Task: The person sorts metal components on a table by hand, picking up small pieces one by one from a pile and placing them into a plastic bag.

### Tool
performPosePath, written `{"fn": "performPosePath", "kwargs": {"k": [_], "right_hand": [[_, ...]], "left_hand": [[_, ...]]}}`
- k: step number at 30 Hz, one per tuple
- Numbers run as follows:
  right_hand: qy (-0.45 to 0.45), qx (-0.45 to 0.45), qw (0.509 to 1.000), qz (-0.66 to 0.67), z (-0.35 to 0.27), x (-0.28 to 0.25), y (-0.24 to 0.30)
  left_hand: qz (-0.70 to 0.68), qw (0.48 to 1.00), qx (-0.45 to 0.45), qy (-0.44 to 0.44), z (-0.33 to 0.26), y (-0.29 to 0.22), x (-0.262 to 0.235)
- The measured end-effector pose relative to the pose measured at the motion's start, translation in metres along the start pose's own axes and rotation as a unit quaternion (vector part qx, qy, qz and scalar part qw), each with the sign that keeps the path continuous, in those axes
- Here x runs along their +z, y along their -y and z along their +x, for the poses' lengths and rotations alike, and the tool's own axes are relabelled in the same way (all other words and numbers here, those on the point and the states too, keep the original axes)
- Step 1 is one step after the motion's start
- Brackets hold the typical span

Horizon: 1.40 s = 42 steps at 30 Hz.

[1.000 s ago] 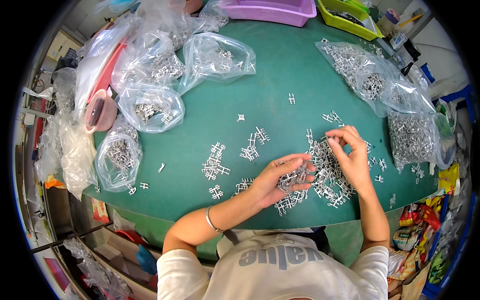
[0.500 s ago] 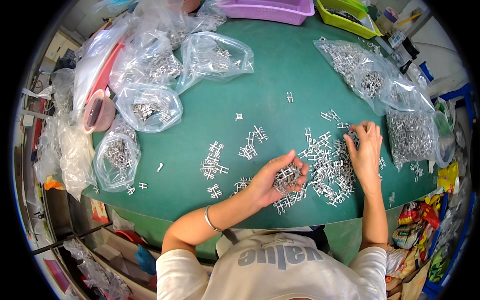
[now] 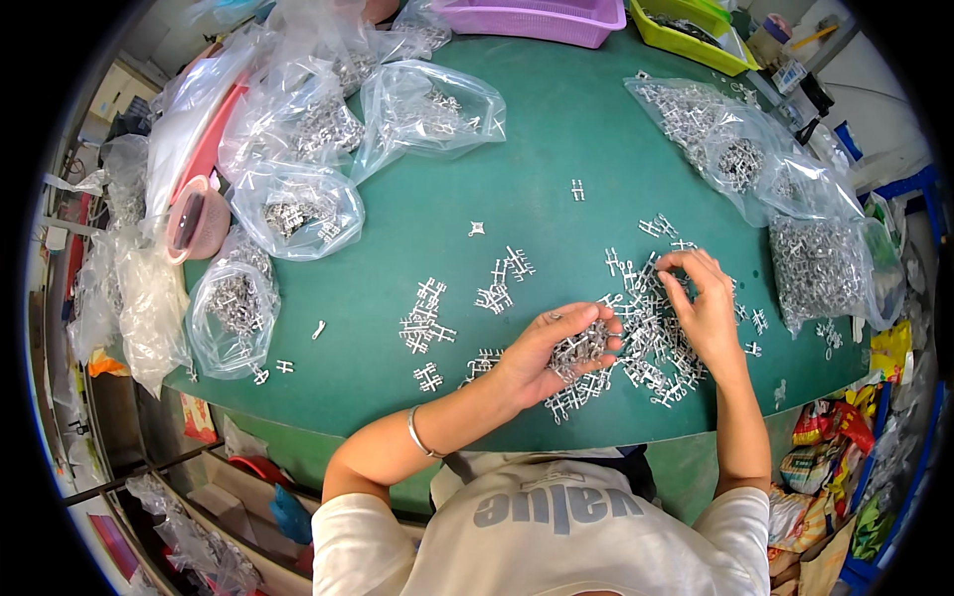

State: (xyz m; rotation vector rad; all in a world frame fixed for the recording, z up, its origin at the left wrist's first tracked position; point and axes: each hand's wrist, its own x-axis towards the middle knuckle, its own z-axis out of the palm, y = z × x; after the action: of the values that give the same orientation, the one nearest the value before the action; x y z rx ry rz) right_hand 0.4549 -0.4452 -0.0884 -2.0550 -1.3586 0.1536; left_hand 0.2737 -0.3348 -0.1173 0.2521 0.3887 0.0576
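My left hand (image 3: 542, 358) is cupped palm up, its fingers curled around a handful of small silver metal pieces (image 3: 580, 350). Beside it spreads a loose pile of similar H-shaped metal pieces (image 3: 651, 338) on the green table. Over the upper right of this pile my right hand (image 3: 704, 303) bends down, thumb and fingertips close together in a pinch. What sits between those fingertips is too small to make out. Smaller clusters of the pieces (image 3: 425, 316) lie to the left, and a square-bodied metal piece (image 3: 477, 228) lies apart farther off.
Clear plastic bags of metal parts (image 3: 298, 214) crowd the table's left side; more bags (image 3: 820, 263) stand at the right. At the far edge are a purple basket (image 3: 537, 22) and a yellow-green basket (image 3: 696, 45). A pink basket (image 3: 199, 223) sits at the left edge.
My right hand has shifted left and slightly down over the pile, and its thumb and fingertips have come closer together. My left hand stays nearly in place, still holding its handful.
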Motion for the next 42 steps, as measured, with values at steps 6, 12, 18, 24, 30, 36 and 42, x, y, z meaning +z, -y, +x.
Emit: {"fn": "performPosePath", "kwargs": {"k": [6,12,18,24,30,36,42], "right_hand": [[0.007,-0.13,0.985,-0.109,0.008,0.004,-0.009],[-0.021,-0.062,0.997,0.041,-0.005,-0.001,0.011],[0.065,-0.156,0.983,0.074,-0.012,-0.001,0.04],[0.032,-0.052,0.988,0.143,-0.008,-0.009,0.033],[0.15,0.084,0.937,0.303,-0.015,-0.002,0.025],[0.171,0.197,0.838,0.48,-0.02,0.002,0.019],[0.066,0.201,0.874,0.437,-0.022,0.002,0.015]], "left_hand": [[-0.007,0.998,-0.011,0.069,0.004,0.002,-0.013],[-0.003,0.999,-0.002,0.037,-0.001,-0.002,0.002],[-0.015,0.998,0.025,0.05,0.004,0.004,-0.007],[-0.004,0.998,0.031,0.06,0.002,-0.001,-0.003],[0.052,0.995,0.04,0.079,0.0,-0.001,0.0],[0.111,0.989,0.035,0.086,0.0,-0.002,0.0],[0.086,0.992,0.053,0.077,0.0,-0.001,-0.002]]}}
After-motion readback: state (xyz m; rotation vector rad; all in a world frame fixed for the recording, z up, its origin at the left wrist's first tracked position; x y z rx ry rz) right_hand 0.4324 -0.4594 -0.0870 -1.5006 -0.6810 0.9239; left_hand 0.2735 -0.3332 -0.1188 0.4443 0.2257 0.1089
